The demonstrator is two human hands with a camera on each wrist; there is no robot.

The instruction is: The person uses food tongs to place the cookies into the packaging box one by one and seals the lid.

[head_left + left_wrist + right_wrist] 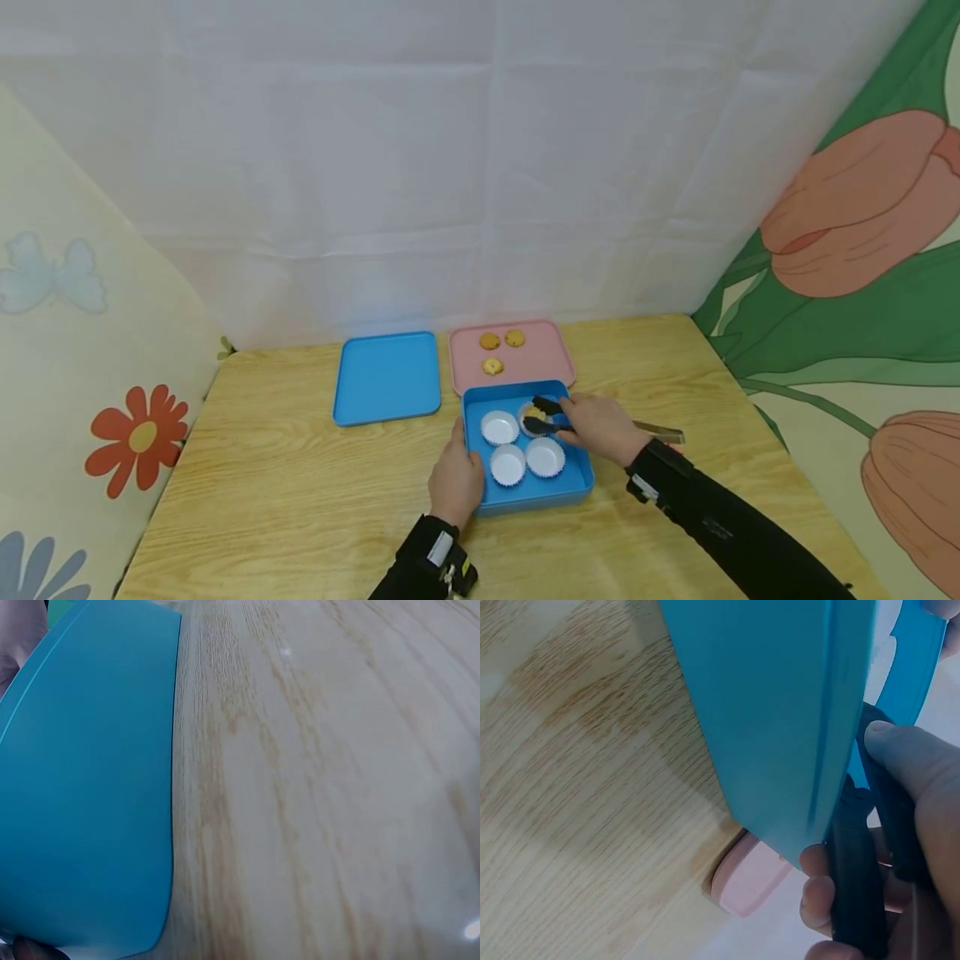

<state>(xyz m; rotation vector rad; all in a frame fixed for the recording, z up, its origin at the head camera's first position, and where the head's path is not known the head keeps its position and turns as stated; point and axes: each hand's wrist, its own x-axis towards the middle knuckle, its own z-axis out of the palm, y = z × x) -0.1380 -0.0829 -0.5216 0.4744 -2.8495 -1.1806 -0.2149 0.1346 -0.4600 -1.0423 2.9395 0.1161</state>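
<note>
Four-sided and deep, a blue box (517,502) holds several white paper cups (499,427). At its left wall my left hand (456,482) holds the side, thumb close to the rim. My right hand (602,427) grips tongs with black tips (542,426) and a metal end (660,432). The tips reach into the far right cup, around a small yellowish cookie (533,412) that they partly cover. In the right wrist view, thumb and fingers lie on the black parts of the tongs (855,877), beside the box wall (772,712).
Behind the box lies a pink tray (543,354) with cookies (490,341) on it. A flat blue tray (387,379) is to its left. Everything stands on a wooden table (300,500), with a white sheet (337,167) behind and printed cloths at both sides.
</note>
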